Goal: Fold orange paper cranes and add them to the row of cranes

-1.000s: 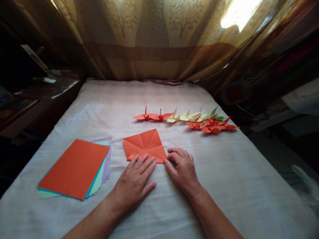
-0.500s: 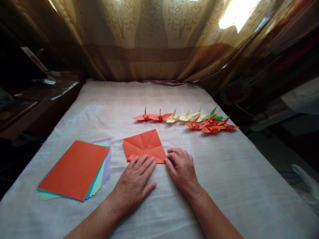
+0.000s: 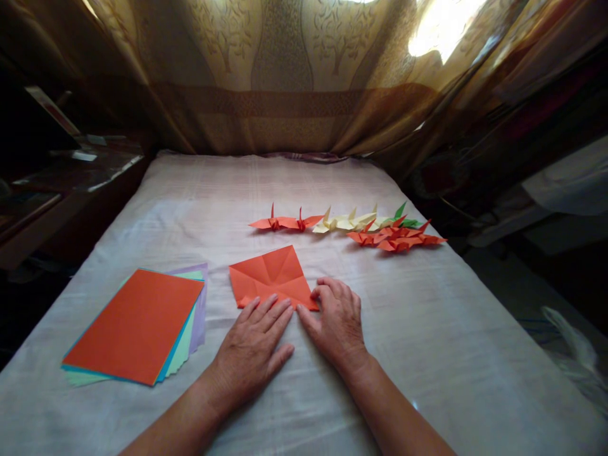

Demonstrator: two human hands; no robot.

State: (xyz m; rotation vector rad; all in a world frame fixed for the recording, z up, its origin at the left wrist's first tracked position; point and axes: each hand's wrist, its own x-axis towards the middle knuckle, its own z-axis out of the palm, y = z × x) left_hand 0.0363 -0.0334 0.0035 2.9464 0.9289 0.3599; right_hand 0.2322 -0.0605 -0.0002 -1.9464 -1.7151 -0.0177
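Note:
A creased orange sheet of origami paper (image 3: 272, 272) lies before me, its near edge folded up a little. My left hand (image 3: 247, 345) rests flat with fingers stretched out, their tips pressing the paper's near edge. At the right corner, my right hand (image 3: 336, 320) has its fingers curled, with the paper's edge between its thumb and index finger. The thumb tip touches the near edge, beside the left fingertips. Part of the folded edge is hidden under my fingers.
A stack of coloured paper (image 3: 135, 323), orange on top, lies to the left. Several orange, cream and green folded paper cranes (image 3: 396, 235) stand in rows behind to the right. A pale cloth (image 3: 427, 354) covers the surface; a patterned curtain (image 3: 280, 101) hangs at the back.
My right thumb has slid left along the paper's near edge, toward my left hand. The left hand stays on the paper. The whole view has shifted slightly.

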